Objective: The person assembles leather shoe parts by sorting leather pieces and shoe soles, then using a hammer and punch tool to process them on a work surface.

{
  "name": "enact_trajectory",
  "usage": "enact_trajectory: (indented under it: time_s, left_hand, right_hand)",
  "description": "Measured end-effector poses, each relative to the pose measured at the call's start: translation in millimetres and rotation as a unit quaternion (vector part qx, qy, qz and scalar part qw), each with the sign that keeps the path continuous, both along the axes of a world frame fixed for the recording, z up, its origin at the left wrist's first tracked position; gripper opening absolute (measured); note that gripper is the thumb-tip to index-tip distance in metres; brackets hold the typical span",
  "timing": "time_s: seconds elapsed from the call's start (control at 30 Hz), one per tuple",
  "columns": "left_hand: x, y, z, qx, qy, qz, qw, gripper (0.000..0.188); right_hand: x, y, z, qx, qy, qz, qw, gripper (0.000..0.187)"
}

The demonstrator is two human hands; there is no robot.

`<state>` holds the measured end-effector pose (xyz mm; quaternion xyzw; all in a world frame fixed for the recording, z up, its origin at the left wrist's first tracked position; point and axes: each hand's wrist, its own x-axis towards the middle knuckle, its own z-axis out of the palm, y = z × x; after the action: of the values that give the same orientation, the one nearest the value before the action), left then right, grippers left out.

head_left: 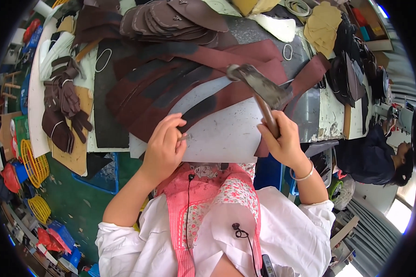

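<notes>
In my right hand (284,141) is a hammer (265,85), gripped by its wooden handle with the metal head raised above dark red-brown leather pieces (148,106). My left hand (162,145) is closed near the board's front edge, fingers pinched round a small metal piece (185,137) whose kind I cannot make out. Beneath both hands lies a pale, scuffed board (226,134). The leather strips fan out over it, several with black patches, and one end reaches close to my left fingertips.
Stacked brown leather pieces (171,23) sit at the back. Bundled dark strips (64,101) lie at the left, tan pieces (323,27) at the far right. Dark pieces (349,81) are piled on the right. A co-worker (372,154) is at the right; yellow baskets (33,161) stand left.
</notes>
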<state>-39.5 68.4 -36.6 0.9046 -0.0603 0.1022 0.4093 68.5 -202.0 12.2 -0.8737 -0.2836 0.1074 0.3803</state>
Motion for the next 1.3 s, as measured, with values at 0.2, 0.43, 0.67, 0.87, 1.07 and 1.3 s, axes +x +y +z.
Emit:
enact_trajectory:
  time_s: [0.2,0.43,0.67,0.87,1.07,1.3]
  left_hand:
    - [26,25,-1,0.078,-0.101,0.006,0.992,0.02]
    - [0,55,14,-0.082,-0.047,0.121,0.988,0.007]
    - [-55,39,6,0.055,-0.021,0.08,0.995,0.034]
    - [-45,54,0,0.034,-0.055,0.12,0.991,0.032]
    - [-66,67,4,0.035,-0.098,0.161,0.981,0.018]
    - [-79,60,-2,-0.396,0.125,0.193,0.889,0.011]
  right_hand:
    - [-10,38,-7,0.034,0.019,0.013,0.999,0.018]
    - [-24,48,12,-0.005,0.031,0.105,0.994,0.027]
    - [-41,57,4,-0.043,0.055,0.176,0.982,0.032]
    - [-46,78,-7,0.009,0.015,0.135,0.991,0.017]
    - [-50,77,2,-0.047,0.039,0.221,0.973,0.034]
    - [-55,83,-17,-0.094,0.084,0.191,0.973,0.029]
